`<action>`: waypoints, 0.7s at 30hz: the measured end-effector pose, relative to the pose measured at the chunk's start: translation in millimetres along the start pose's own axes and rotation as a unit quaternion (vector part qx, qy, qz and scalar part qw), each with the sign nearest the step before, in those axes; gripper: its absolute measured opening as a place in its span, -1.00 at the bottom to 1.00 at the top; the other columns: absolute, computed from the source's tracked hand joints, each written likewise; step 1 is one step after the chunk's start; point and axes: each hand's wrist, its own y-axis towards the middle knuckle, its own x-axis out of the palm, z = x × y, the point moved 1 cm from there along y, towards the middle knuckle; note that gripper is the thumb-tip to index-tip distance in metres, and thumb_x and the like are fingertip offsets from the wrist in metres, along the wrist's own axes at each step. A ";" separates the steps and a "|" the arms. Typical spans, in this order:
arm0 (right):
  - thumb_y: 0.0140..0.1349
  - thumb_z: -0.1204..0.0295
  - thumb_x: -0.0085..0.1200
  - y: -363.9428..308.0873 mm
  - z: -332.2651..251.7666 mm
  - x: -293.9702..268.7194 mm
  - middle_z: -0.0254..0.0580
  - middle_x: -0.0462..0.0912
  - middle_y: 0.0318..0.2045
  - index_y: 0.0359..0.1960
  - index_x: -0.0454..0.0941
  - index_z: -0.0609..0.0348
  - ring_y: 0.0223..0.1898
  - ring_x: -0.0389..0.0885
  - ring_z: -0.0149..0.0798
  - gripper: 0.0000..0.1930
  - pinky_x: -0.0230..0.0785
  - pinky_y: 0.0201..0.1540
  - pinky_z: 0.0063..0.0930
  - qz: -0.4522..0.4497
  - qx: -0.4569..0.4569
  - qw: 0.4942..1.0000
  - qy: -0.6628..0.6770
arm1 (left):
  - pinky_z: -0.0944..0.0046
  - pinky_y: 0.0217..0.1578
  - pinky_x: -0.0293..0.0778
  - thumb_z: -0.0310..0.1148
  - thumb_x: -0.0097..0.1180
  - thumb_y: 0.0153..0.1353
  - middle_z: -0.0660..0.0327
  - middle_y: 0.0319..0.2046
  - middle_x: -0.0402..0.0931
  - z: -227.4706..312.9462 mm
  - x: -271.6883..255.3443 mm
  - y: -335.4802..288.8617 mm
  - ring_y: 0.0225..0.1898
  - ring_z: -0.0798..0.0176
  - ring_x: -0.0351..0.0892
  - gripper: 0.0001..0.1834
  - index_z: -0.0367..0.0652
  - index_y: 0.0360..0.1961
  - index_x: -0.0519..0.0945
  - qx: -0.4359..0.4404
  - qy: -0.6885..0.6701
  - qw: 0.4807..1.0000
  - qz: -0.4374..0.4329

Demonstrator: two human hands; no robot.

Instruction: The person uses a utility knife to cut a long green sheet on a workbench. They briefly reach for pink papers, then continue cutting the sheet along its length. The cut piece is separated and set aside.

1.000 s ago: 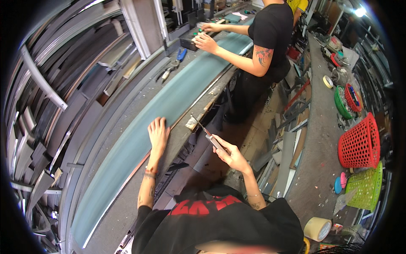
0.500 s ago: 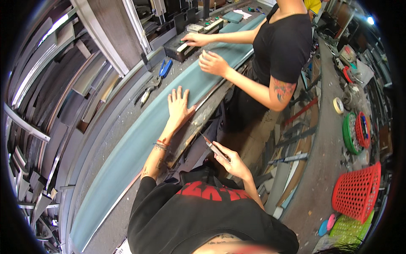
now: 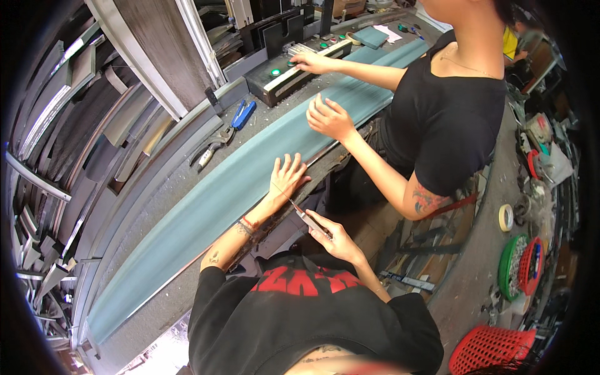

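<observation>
A long blue-green strip (image 3: 206, 190) lies along the grey workbench. My left hand (image 3: 288, 177) rests on its near edge, fingers spread and holding nothing. In my right hand (image 3: 339, 242) is a slim knife-like tool (image 3: 310, 224) with a silver-grey handle and a thin pointed tip. That tip is close to my left wrist; whether it touches anything I cannot tell. Another person stands at the right of the bench. One of their hands (image 3: 312, 63) is at a dark control box (image 3: 270, 94) with green buttons, the other (image 3: 331, 117) over the strip.
Blue-handled pliers (image 3: 244, 115) and another hand tool (image 3: 205, 158) lie beyond the strip. Racks of metal and plastic profiles (image 3: 81, 150) fill the left. At right, a second bench holds a tape roll (image 3: 505, 217), a green basket (image 3: 511, 267) and red baskets (image 3: 490, 350).
My left hand now appears farther right along the strip, and the tool's tip is closer to it. The other person's hand has moved along the control box, showing more green buttons.
</observation>
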 end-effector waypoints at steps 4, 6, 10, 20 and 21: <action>0.30 0.46 0.01 7.4 3.7 -26.6 -0.18 0.58 -0.21 0.25 0.28 0.28 -0.23 0.50 -0.46 -0.52 0.38 -0.09 -0.54 -0.019 -0.013 1.000 -0.013 | -0.19 0.17 0.12 -0.07 0.21 0.04 0.19 0.17 0.30 -4.6 -3.9 7.9 0.20 0.04 0.25 -0.63 0.11 -0.12 0.52 0.020 0.054 0.998 -0.013; 0.30 0.45 0.02 10.6 5.4 -36.2 -0.18 0.59 -0.23 0.24 0.29 0.29 -0.24 0.50 -0.45 -0.52 0.39 -0.10 -0.53 -0.016 -0.020 0.999 -0.024 | -0.20 0.20 0.08 -0.23 0.22 -0.03 0.19 0.13 0.33 -5.0 -3.9 14.6 0.20 0.04 0.25 -0.64 0.02 -0.15 0.53 -0.001 0.001 1.000 -0.030; 0.28 0.44 0.05 22.5 14.7 -49.8 -0.26 0.53 -0.30 0.28 0.23 0.26 -0.30 0.45 -0.47 -0.46 0.37 -0.15 -0.56 -0.001 -0.009 1.000 -0.003 | -0.12 0.16 0.16 -0.31 0.21 -0.07 0.20 0.02 0.39 -13.7 -3.6 34.1 0.17 0.09 0.28 -0.74 -0.11 -0.31 0.51 -0.068 -0.052 0.995 -0.044; 0.27 0.39 0.04 158.7 96.4 -44.7 0.14 0.55 -0.35 -0.26 0.42 0.34 -0.29 0.57 0.03 -0.79 0.40 -0.22 -0.25 0.157 -0.052 0.971 -0.172 | -0.04 0.17 0.15 -0.19 0.21 0.06 0.15 0.03 0.39 -44.7 -27.3 34.2 0.19 0.01 0.26 -0.71 -0.01 -0.19 0.56 -0.066 -0.219 0.971 -0.067; 0.25 0.39 0.06 165.1 100.3 -42.9 0.18 0.53 -0.31 -0.24 0.43 0.36 -0.24 0.52 0.17 -0.77 0.37 -0.16 -0.14 0.153 -0.072 0.977 -0.133 | -0.03 0.18 0.16 -0.17 0.21 0.08 0.13 0.05 0.39 -51.4 -28.1 32.9 0.20 0.00 0.26 -0.66 -0.01 -0.12 0.55 -0.060 -0.252 0.964 -0.066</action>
